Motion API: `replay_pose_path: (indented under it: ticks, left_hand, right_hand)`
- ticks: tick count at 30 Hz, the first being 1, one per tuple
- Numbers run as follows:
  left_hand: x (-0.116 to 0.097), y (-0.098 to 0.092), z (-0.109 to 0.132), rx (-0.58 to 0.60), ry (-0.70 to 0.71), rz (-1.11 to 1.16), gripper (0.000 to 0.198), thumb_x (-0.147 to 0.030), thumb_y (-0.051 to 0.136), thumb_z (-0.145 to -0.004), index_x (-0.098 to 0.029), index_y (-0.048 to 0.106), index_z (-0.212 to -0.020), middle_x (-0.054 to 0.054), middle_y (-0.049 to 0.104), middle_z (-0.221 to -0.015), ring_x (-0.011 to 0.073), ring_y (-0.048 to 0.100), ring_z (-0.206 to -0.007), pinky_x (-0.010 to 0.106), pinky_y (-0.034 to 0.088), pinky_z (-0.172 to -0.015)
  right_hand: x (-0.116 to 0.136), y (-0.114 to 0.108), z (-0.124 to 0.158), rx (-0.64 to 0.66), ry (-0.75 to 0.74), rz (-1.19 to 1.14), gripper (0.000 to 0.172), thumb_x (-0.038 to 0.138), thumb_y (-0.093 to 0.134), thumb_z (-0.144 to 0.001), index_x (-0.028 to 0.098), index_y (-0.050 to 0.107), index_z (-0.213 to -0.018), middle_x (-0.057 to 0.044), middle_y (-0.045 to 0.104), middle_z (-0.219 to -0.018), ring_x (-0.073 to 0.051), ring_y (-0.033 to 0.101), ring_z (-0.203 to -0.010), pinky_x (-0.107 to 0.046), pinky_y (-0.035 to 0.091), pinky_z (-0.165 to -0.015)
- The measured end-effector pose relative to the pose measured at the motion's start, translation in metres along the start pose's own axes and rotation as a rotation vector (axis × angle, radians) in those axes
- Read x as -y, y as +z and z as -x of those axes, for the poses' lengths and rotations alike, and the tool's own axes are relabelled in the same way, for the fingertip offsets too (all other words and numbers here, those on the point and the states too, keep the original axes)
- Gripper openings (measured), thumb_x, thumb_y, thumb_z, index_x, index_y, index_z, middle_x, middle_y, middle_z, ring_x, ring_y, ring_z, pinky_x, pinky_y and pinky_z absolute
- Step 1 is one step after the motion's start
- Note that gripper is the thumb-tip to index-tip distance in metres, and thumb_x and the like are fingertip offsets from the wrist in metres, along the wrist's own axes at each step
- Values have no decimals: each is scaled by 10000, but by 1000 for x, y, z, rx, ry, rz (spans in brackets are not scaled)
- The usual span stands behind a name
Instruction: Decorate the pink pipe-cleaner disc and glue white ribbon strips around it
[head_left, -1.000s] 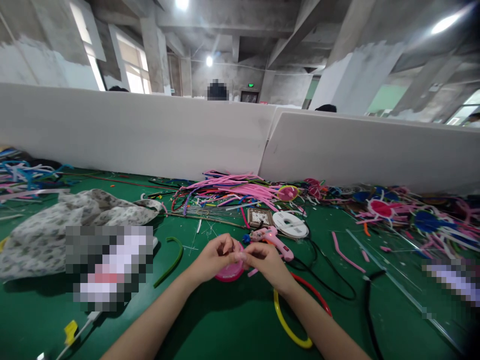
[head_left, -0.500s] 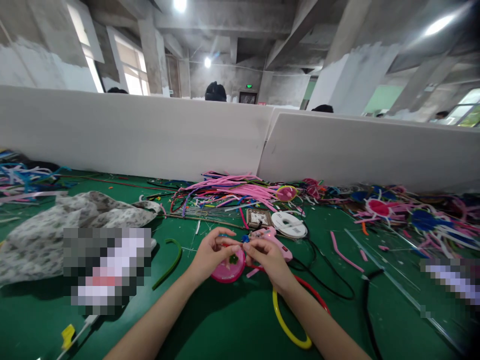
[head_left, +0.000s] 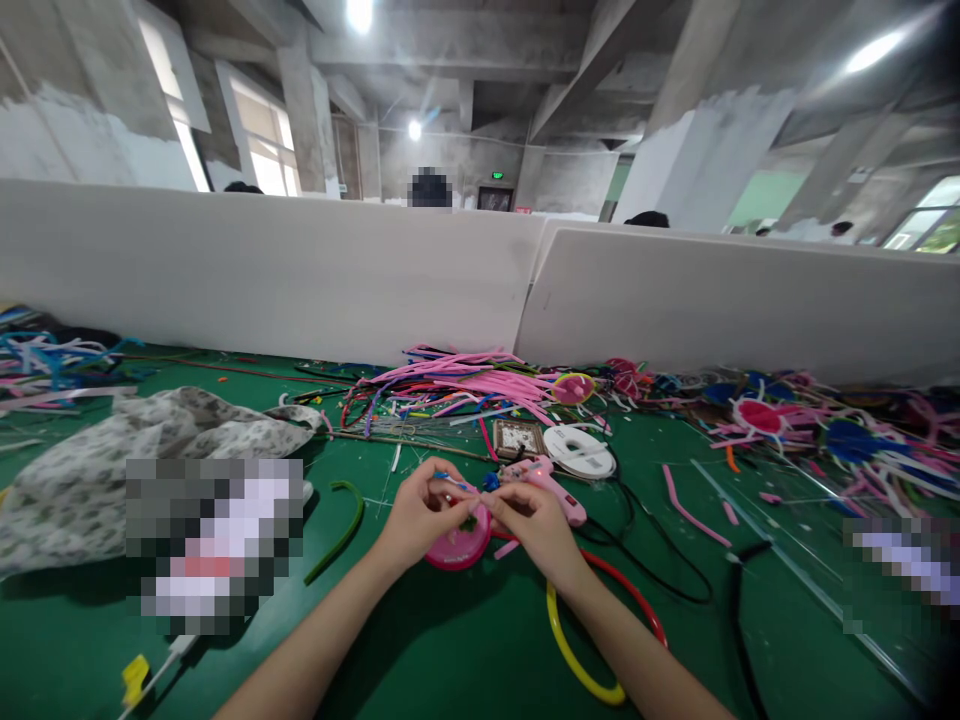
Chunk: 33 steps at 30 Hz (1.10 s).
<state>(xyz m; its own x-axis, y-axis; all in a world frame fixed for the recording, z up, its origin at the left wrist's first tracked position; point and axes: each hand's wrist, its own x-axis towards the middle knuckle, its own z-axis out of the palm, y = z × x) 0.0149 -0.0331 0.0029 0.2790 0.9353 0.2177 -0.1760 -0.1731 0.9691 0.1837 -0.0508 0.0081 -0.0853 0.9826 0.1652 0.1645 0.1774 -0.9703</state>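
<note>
My left hand (head_left: 420,518) and my right hand (head_left: 534,520) meet over a round pink disc (head_left: 454,548) on the green table (head_left: 420,650). Both hands pinch a small piece with blue and green bits between their fingertips, too small to name. The disc lies just under the fingers. A pink glue gun (head_left: 546,482) rests right behind my right hand. A yellow hoop (head_left: 577,655) and a red hoop (head_left: 637,605) lie under my right forearm.
A patterned cloth (head_left: 135,450) lies at the left, a green curved strip (head_left: 341,525) beside it. Pink strips (head_left: 472,385) pile up behind, with a white tape reel (head_left: 579,448). White partition boards (head_left: 300,270) close the back. Black cable (head_left: 739,590) runs at the right.
My fingertips have shifted slightly over the pink disc, lifting a little and closing together again. The view has tilted down a touch.
</note>
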Motion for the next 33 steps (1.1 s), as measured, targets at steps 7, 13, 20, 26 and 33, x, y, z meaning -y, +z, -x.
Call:
replay_pose_path:
  ticks: [7, 13, 20, 26, 33]
  left_hand:
    - [-2, 4, -1, -41, 19, 72, 426, -298, 754, -664, -211, 339, -707, -14, 690, -649, 29, 460, -385, 145, 312, -402]
    - [0, 5, -3, -64, 0, 103, 461, -312, 767, -641, -213, 320, -702, -34, 670, -621, 15, 414, -343, 138, 278, -374]
    - [2, 4, -2, -39, -10, 101, 410, -329, 759, -664, -203, 399, -815, -31, 672, -679, 53, 506, -397, 168, 378, -408]
    - [2, 4, 0, 37, -6, 89, 405, -304, 768, -666, -199, 404, -810, -48, 616, -681, 34, 451, -425, 169, 327, -432]
    - [-3, 5, 2, 242, 29, 263, 371, -309, 714, -739, -190, 365, -690, -32, 535, -731, 79, 529, -666, 199, 396, -604]
  right_hand:
    - [-2, 1, 0, 2, 16, -8, 306, 465, 679, -726, 161, 658, -692, -1, 600, -605, -122, 536, -560, -237, 451, -529]
    - [3, 0, -1, -13, 15, -10, 320, 476, 683, -713, 163, 641, -658, 7, 584, -577, -118, 527, -542, -239, 447, -525]
    - [1, -1, 0, -9, 6, -11, 300, 458, 681, -724, 165, 648, -667, 7, 587, -578, -117, 525, -539, -243, 441, -528]
    - [-1, -2, 1, 62, 8, -35, 282, 445, 701, -715, 165, 674, -698, 1, 611, -590, -123, 552, -554, -245, 446, -541]
    - [4, -4, 2, 162, 49, -120, 301, 455, 737, -664, 165, 657, -672, 25, 586, -553, -106, 534, -504, -236, 443, -496]
